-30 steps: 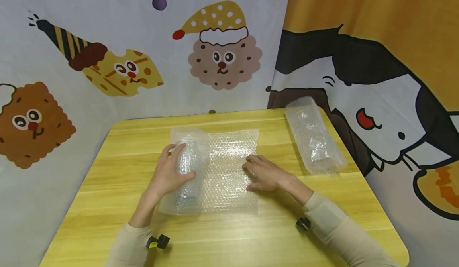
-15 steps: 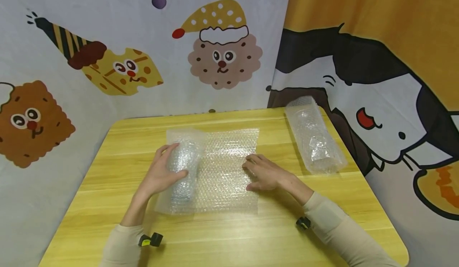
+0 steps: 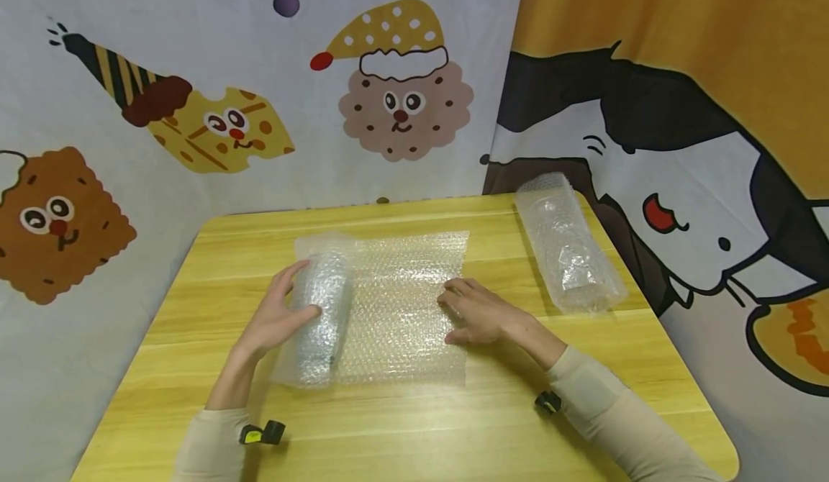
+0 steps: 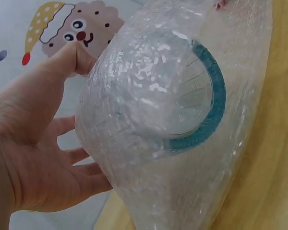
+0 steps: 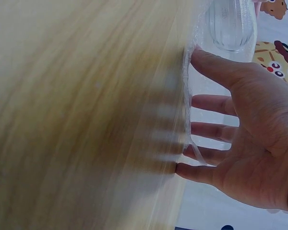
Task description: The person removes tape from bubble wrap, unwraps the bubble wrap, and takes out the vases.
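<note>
A clear glass container with a teal ring at its end [image 4: 218,96] lies on its side, rolled in bubble wrap [image 3: 401,309]. My left hand [image 3: 272,320] holds the wrapped container from its left side, thumb on top and fingers around the far side. The left wrist view shows the thumb and fingers [image 4: 98,183] against the plastic. My right hand [image 3: 479,314] rests its fingertips on the right edge of the flat wrap. In the right wrist view its fingers [image 5: 211,129] are spread and nearly straight along that edge. Ribbed glass [image 5: 230,24] shows through beyond the thumb.
Another bubble-wrapped bundle [image 3: 570,252] lies at the table's back right; its contents cannot be made out. The wooden table [image 3: 414,432] has rounded corners and meets cartoon-printed cloth [image 3: 246,7] at the back.
My left hand and the wrapped container have moved left, and more flat wrap shows to its right. My right hand has stayed at the wrap's right edge.
</note>
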`<state>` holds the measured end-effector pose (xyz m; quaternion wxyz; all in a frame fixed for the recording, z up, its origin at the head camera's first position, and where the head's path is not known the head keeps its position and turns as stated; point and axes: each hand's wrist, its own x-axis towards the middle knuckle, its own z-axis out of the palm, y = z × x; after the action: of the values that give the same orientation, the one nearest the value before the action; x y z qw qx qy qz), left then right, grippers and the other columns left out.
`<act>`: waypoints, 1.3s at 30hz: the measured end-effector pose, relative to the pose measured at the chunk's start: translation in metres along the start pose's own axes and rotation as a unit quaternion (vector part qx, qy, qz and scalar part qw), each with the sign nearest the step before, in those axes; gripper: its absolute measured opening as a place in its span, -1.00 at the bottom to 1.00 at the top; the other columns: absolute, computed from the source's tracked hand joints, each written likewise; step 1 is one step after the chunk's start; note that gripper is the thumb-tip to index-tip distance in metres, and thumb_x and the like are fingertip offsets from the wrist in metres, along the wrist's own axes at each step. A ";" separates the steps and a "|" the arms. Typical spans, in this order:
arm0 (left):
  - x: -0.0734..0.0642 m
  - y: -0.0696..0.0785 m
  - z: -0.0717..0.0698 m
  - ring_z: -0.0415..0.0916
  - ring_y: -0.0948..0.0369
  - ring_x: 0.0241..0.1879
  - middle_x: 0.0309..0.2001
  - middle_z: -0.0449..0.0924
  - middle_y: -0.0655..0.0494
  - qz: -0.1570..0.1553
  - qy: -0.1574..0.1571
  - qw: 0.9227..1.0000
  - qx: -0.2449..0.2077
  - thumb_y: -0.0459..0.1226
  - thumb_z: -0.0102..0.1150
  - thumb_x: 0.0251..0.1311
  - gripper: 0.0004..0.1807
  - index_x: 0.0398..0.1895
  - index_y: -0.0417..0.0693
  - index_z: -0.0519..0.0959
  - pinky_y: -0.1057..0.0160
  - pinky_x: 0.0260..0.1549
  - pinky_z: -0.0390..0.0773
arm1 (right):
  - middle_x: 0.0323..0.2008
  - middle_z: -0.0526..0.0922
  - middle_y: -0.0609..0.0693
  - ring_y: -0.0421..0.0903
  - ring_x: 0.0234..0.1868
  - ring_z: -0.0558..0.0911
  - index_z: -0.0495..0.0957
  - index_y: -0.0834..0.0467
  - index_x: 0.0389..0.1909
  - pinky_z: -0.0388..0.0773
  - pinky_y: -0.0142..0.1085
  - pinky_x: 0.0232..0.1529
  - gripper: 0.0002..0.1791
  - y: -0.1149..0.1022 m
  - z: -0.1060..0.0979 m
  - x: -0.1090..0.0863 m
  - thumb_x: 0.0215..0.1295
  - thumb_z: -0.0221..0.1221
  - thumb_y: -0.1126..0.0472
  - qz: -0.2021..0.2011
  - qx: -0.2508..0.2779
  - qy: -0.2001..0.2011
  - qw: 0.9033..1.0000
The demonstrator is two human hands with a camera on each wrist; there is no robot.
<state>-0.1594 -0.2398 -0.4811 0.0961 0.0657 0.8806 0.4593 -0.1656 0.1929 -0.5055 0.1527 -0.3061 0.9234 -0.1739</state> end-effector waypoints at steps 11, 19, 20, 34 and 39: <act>-0.004 -0.018 -0.012 -0.18 -0.60 0.77 0.89 -0.37 -0.25 -0.007 -0.028 0.997 -0.067 -0.23 0.31 0.40 0.14 0.90 0.42 -0.13 -0.77 0.43 0.31 | 0.73 0.26 0.36 0.37 0.73 0.30 0.47 0.21 0.60 0.32 0.32 0.76 -0.10 -0.002 -0.002 0.001 0.39 0.54 -0.12 0.006 -0.004 -0.001 1.000; -0.006 -0.021 -0.014 -0.21 -0.59 0.77 0.90 -0.41 -0.18 -0.013 -0.030 0.997 -0.075 -0.24 0.28 0.43 0.13 0.90 0.47 -0.14 -0.79 0.48 0.22 | 0.72 0.28 0.36 0.38 0.72 0.31 0.48 0.21 0.59 0.33 0.32 0.75 -0.11 -0.002 -0.001 0.000 0.40 0.54 -0.13 0.002 -0.006 0.001 1.000; -0.006 -0.020 -0.014 -0.20 -0.60 0.77 0.90 -0.40 -0.19 -0.011 -0.028 0.997 -0.072 -0.24 0.29 0.43 0.13 0.90 0.46 -0.13 -0.79 0.47 0.22 | 0.72 0.27 0.36 0.37 0.72 0.31 0.48 0.20 0.59 0.33 0.32 0.76 -0.11 -0.002 -0.001 0.000 0.39 0.54 -0.13 0.003 -0.006 0.001 1.000; -0.014 0.025 0.004 0.17 -0.48 0.69 0.80 0.04 -0.34 0.023 0.091 0.989 0.117 0.08 0.50 0.42 0.08 0.85 0.02 0.14 -0.71 0.52 0.30 | 0.73 0.27 0.33 0.36 0.73 0.31 0.49 0.18 0.59 0.34 0.30 0.76 -0.12 -0.001 0.001 -0.001 0.40 0.54 -0.15 0.005 -0.007 0.003 1.000; -0.015 0.043 0.013 0.30 -0.49 0.60 0.75 0.13 -0.38 0.013 0.106 0.978 0.177 0.11 0.53 0.36 0.08 0.81 -0.01 0.22 -0.65 0.42 0.46 | 0.73 0.26 0.33 0.37 0.73 0.31 0.49 0.18 0.60 0.34 0.31 0.75 -0.11 -0.001 0.000 0.000 0.40 0.53 -0.15 0.005 -0.009 0.001 1.000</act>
<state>-0.1405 -0.2078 -0.4517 -0.0173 0.0444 0.9523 0.3015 -0.1653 0.1920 -0.5055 0.1501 -0.3031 0.9265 -0.1650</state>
